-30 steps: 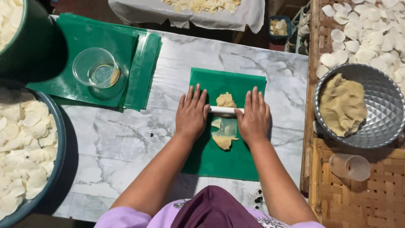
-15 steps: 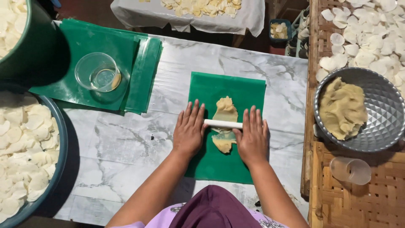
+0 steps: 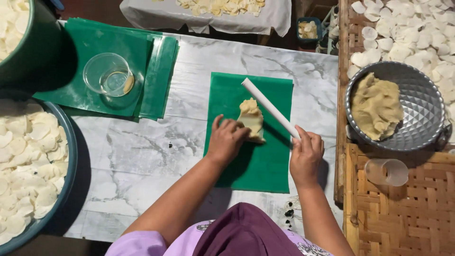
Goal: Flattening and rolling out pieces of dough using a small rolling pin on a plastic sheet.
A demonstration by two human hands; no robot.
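Overhead view of a marble work table [image 3: 142,156]. Nearest the camera, the person's purple and lilac clothing [image 3: 227,237] fills the bottom edge, both forearms reaching away from it. The right hand [image 3: 306,156] is curled shut around the near end of a white rolling pin [image 3: 270,108], which slants up and to the left across a green plastic sheet [image 3: 251,166] and rests clear of the dough. The left hand [image 3: 226,141] lies on the same sheet, fingers bunched together and pinching the near edge of a flattened piece of pale yellow dough [image 3: 251,118] — the dough sits near the middle of the sheet, just left of the pin.

To the right, a woven bamboo tray [image 3: 398,218] carries an overturned clear plastic cup [image 3: 386,171]; beyond it a dimpled metal bowl [image 3: 419,102] holds a mound of the same dough, with thin white discs [image 3: 403,38] spread out behind it. To the left, a large blue-rimmed basin [image 3: 71,156] is filled with white discs. Farther off, a stack of green plastic sheets [image 3: 151,71] bears a clear glass cup [image 3: 109,76], next to a dark green bucket [image 3: 33,52]. At the far edge — past the table — a white cloth [image 3: 151,12] holds yellowish pieces.
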